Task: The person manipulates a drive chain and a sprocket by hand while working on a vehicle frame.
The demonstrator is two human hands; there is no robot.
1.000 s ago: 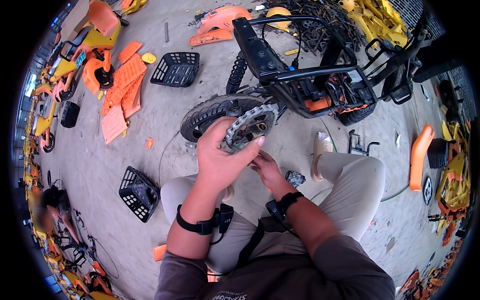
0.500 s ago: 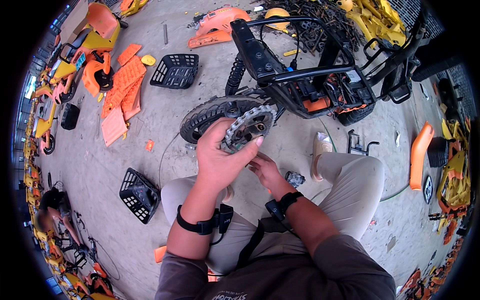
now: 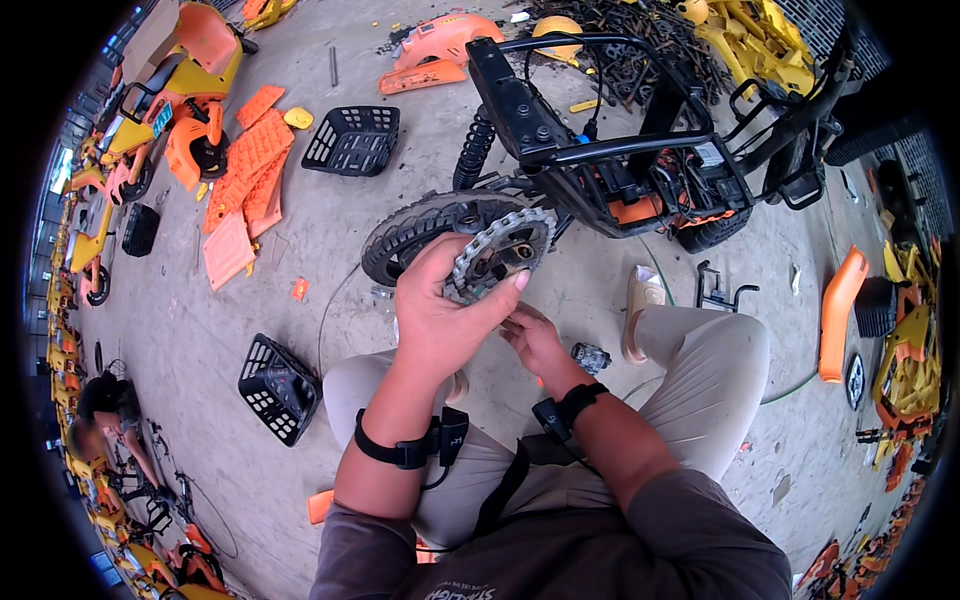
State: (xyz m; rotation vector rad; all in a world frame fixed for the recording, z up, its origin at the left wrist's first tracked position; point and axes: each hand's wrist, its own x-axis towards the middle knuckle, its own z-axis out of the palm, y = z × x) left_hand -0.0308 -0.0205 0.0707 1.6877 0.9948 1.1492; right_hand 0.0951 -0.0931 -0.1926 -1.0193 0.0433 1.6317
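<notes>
A round chain sprocket [image 3: 508,258] with a silver chain around its rim stands tilted in front of the frame's rear wheel [image 3: 395,240]. My left hand [image 3: 440,305] grips its lower left side, the thumb across the face and the fingers behind the edge. Just below, my right hand [image 3: 532,338] has its fingers curled in under the left thumb. Their tips are partly hidden, so what they pinch does not show. Above stands a stripped black scooter frame [image 3: 600,150] with a coil shock absorber [image 3: 475,145] by the wheel.
On the concrete lie a black basket [image 3: 352,140], another basket [image 3: 280,390] with a dark tool in it, and orange panels [image 3: 250,165]. A small dark motor-like part [image 3: 590,356] lies by my right wrist. At the far left a person [image 3: 110,410] crouches among scooter parts.
Almost nothing differs. The sprocket and both hands have shifted very slightly right, with the same hold.
</notes>
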